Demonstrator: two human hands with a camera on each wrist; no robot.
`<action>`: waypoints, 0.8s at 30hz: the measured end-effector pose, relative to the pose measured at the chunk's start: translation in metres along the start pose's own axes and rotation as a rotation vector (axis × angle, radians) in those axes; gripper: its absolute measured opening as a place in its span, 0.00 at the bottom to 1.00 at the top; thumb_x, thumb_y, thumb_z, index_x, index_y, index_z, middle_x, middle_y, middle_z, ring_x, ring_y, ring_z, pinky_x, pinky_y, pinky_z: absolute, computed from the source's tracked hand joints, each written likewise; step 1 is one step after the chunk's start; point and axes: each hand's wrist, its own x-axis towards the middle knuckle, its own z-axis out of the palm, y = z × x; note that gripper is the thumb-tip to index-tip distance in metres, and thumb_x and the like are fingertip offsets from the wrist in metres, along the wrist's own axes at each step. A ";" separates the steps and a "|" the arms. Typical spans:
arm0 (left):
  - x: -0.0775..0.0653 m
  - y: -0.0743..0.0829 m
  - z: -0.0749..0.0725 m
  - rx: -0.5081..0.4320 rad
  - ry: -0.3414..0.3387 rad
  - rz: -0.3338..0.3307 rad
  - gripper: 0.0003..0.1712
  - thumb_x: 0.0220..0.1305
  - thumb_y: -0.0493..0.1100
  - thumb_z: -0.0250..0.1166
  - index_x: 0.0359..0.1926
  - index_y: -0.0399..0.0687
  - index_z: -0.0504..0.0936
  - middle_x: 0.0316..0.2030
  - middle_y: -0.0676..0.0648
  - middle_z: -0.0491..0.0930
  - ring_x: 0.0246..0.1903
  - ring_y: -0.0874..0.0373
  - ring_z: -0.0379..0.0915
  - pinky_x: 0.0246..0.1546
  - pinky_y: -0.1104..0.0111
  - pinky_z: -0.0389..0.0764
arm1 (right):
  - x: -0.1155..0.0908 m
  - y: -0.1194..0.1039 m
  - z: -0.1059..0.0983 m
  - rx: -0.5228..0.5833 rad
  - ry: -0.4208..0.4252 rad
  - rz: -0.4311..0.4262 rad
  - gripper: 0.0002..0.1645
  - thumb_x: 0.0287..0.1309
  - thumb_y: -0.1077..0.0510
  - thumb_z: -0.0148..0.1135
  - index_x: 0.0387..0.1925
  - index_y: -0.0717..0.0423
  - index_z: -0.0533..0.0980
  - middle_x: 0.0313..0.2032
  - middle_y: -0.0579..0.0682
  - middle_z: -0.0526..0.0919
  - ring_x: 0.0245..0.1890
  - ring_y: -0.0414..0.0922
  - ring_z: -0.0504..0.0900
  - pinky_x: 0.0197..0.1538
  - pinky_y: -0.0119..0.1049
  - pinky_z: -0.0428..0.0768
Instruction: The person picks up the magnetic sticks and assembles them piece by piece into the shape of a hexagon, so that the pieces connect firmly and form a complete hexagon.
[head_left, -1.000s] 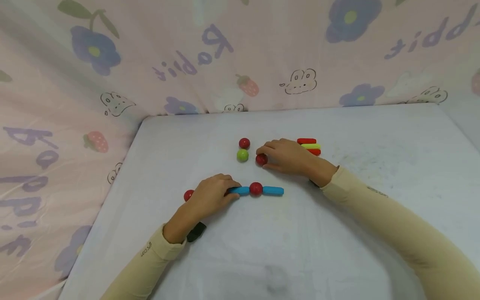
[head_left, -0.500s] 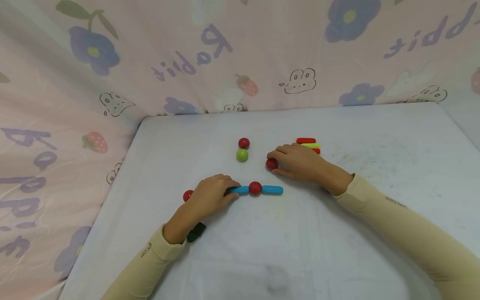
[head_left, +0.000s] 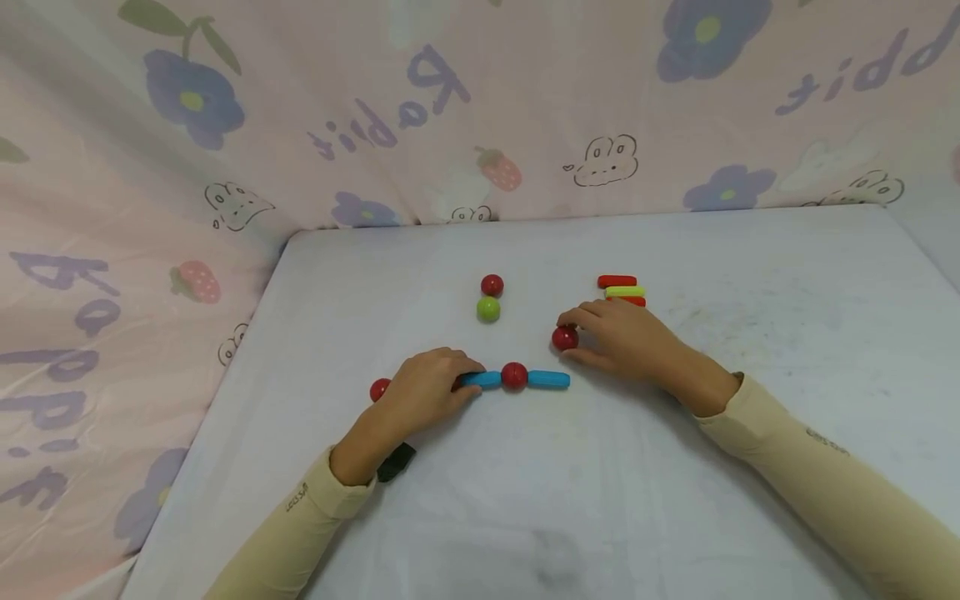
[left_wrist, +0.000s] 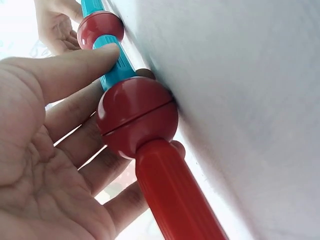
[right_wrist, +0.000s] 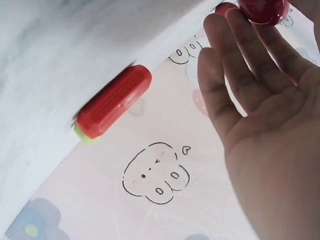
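A chain of toy rods and balls lies across the white table. My left hand [head_left: 422,390] pinches its blue rod [left_wrist: 117,70] between thumb and fingers. A red ball [left_wrist: 137,117] and a red rod [left_wrist: 175,195] join that rod on the near side in the left wrist view. To the right follow another red ball [head_left: 514,376] and a second blue rod [head_left: 549,380], which ends the chain. Beyond that end, my right hand [head_left: 630,340] pinches a loose red ball [head_left: 565,337] with thumb and fingertips. One more red ball [head_left: 380,389] shows left of my left hand.
Farther back on the table [head_left: 720,275] are a red ball [head_left: 492,285] and a green ball [head_left: 488,309], side by side. Two red rods [head_left: 617,282] and a yellow-green rod [head_left: 625,292] lie behind my right hand. A printed curtain [head_left: 525,100] hangs along the far edge.
My right hand has drawn the loose red ball rightward and toward me, away from the green ball and closer to the chain's right end. My left hand keeps its hold in place.
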 end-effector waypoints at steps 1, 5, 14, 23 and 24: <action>0.000 0.000 0.000 -0.001 -0.001 -0.001 0.17 0.60 0.44 0.73 0.49 0.47 0.87 0.40 0.51 0.87 0.38 0.59 0.79 0.41 0.67 0.82 | -0.002 -0.001 0.000 0.002 0.005 -0.001 0.28 0.55 0.44 0.72 0.55 0.51 0.79 0.46 0.48 0.85 0.47 0.47 0.83 0.55 0.48 0.81; 0.000 -0.001 0.001 -0.008 -0.001 -0.003 0.16 0.60 0.44 0.73 0.49 0.47 0.87 0.40 0.51 0.87 0.37 0.59 0.79 0.40 0.67 0.82 | -0.008 -0.004 0.000 0.003 0.025 -0.011 0.29 0.53 0.45 0.73 0.54 0.52 0.79 0.44 0.48 0.85 0.44 0.46 0.83 0.51 0.45 0.82; 0.001 -0.002 0.000 -0.020 -0.013 -0.019 0.16 0.60 0.45 0.73 0.49 0.47 0.87 0.41 0.51 0.87 0.37 0.59 0.78 0.41 0.67 0.82 | -0.018 -0.008 0.000 -0.006 0.050 0.000 0.28 0.52 0.45 0.74 0.53 0.52 0.80 0.43 0.47 0.85 0.43 0.46 0.82 0.48 0.45 0.83; 0.001 -0.003 -0.004 -0.030 -0.039 -0.080 0.17 0.60 0.46 0.73 0.50 0.48 0.87 0.41 0.52 0.87 0.36 0.59 0.76 0.40 0.67 0.80 | -0.027 -0.008 0.001 0.028 0.083 0.001 0.25 0.54 0.46 0.73 0.52 0.50 0.80 0.42 0.46 0.85 0.44 0.45 0.81 0.51 0.47 0.82; 0.001 -0.004 -0.004 -0.029 -0.039 -0.081 0.17 0.60 0.46 0.73 0.50 0.48 0.87 0.41 0.52 0.87 0.36 0.60 0.75 0.39 0.67 0.80 | -0.028 -0.008 0.001 0.032 0.084 0.002 0.25 0.54 0.46 0.73 0.52 0.50 0.80 0.42 0.45 0.85 0.44 0.45 0.82 0.51 0.47 0.82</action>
